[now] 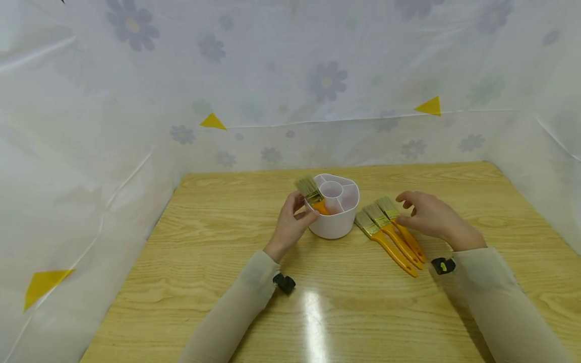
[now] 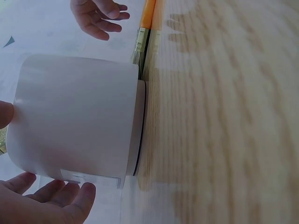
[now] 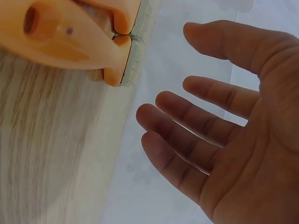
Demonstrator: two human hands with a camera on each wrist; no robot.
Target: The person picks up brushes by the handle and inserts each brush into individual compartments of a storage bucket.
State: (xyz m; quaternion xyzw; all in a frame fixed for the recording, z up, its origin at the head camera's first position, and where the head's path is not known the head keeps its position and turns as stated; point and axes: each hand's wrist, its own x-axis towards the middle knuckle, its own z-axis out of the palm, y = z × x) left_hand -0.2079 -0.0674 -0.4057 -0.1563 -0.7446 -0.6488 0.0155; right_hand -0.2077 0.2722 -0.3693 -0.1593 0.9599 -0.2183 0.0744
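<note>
Your left hand holds the white divided container at its left side, thumb at the near rim and fingers curved against the outer wall. The container stands upright on the wooden table; inside it, at the left, one brush leans with its bristles up. Your right hand is empty, fingers loosely spread, just above three loose brushes. These lie fanned on the table to the right of the container, orange handles toward you, bristles away. Expect each brush to be light. The handle should be stiff, smooth and possibly a little slippery; the bristles should be soft and yield under pressure. Take hold of a brush at the narrow neck, just below the metal ferrule; avoid the bristles, which would likely splay. The container appears to be thin, rigid plastic, probably light enough to slide or tip; brace it by wall and rim.
</note>
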